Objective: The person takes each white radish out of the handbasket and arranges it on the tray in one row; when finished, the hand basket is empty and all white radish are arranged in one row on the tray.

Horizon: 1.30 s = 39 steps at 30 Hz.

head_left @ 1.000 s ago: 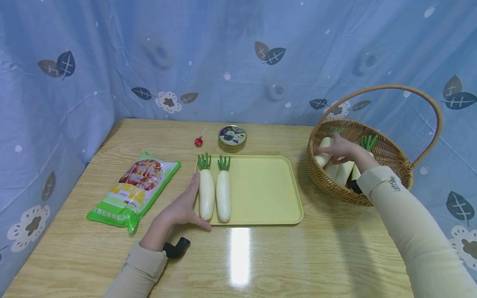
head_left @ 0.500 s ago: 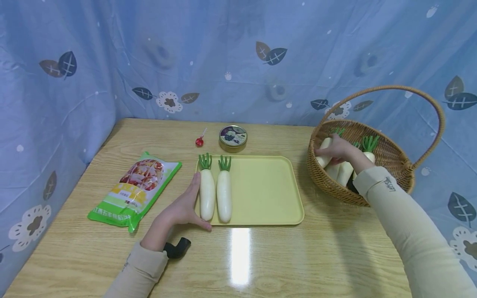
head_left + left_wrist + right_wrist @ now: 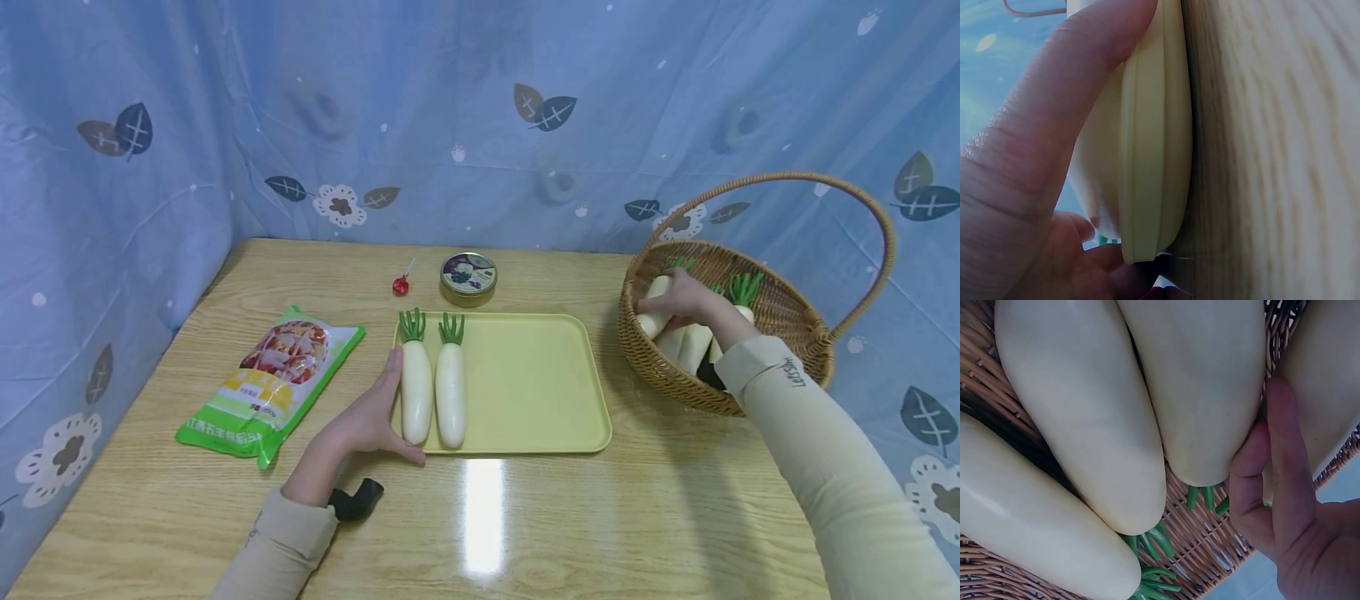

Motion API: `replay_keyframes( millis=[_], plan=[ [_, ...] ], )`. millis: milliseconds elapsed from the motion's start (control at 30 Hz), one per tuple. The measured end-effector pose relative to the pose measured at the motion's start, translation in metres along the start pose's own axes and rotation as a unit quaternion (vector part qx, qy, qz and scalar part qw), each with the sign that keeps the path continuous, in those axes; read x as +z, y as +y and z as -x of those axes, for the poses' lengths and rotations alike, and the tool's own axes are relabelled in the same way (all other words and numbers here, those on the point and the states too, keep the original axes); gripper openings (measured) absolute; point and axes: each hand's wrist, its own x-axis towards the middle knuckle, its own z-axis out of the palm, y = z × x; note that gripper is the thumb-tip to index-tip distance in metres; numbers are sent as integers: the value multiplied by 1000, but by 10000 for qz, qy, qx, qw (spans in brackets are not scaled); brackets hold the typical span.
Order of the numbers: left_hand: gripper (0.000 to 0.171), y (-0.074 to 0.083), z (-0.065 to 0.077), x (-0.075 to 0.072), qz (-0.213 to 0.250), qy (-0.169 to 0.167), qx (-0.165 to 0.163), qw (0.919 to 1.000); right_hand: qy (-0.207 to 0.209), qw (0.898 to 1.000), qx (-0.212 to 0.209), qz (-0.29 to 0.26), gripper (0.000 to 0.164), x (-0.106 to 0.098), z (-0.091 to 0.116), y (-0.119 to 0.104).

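Note:
Two white radishes with green tops, a left one (image 3: 417, 392) and a right one (image 3: 451, 396), lie side by side on the left part of a yellow tray (image 3: 532, 383). My left hand (image 3: 366, 417) holds the tray's near left corner, its thumb on the front rim (image 3: 1141, 131) and its fingers along the left side. Inside the wicker basket (image 3: 652, 362) at the right, my right hand (image 3: 686, 298) grips the leftmost white radish (image 3: 1329, 381). Its index and middle fingers show against that radish; the thumb is hidden. Several more white radishes (image 3: 1085, 412) lie beside it in the basket.
The basket's tall handle (image 3: 795, 176) arches above my right forearm. Behind the tray are a round tin (image 3: 468, 279) and a red lollipop (image 3: 401, 286). A green and white food bag (image 3: 273, 379) lies left of the tray. A blue curtain (image 3: 450, 125) hangs behind the table.
My right hand has settled around the leftmost radish in the basket, shifting only slightly. The left hand, the tray and its two radishes stay as they were.

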Motion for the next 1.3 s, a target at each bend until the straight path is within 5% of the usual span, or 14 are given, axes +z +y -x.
replay_keyframes(
  millis=[1300],
  plan=[
    [151,1,1,-1,29,-24,23,10000,175,9979,-623,-21,98,-24,41,-10]
  ],
)
